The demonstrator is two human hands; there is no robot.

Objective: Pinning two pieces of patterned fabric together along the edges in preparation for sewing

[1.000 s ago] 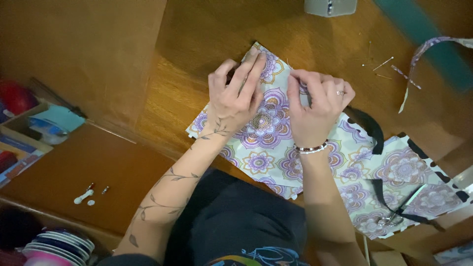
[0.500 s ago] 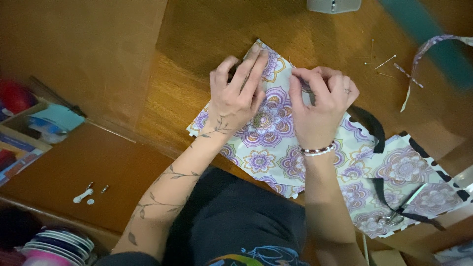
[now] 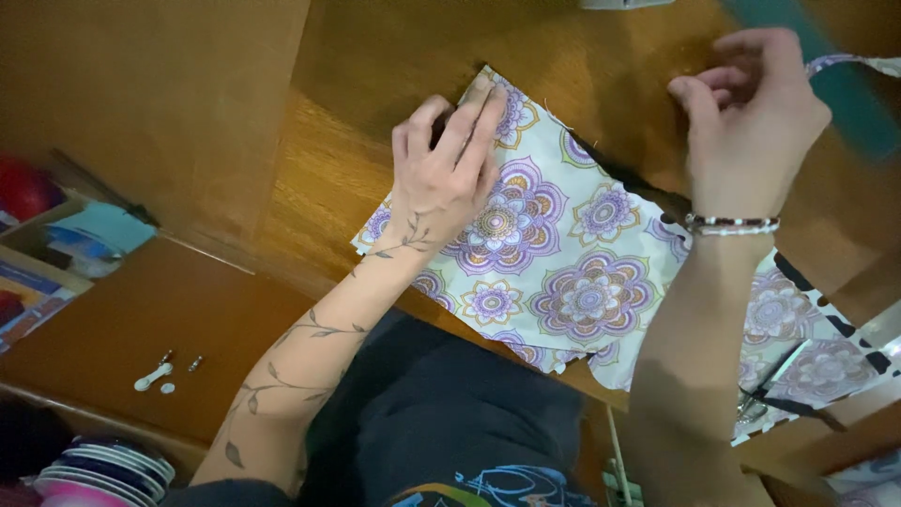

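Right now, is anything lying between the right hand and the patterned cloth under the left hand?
Nothing visible. The right hand is raised off to the side of the patterned cloth, with only bare wooden table between them. The left hand presses flat on the cloth.

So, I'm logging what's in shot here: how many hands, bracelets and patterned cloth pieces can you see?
Hands: 2, left hand flat on the cloth, right hand raised off it
Bracelets: 1, bracelet on the right wrist
Patterned cloth pieces: 1 under the left hand
Total: 4
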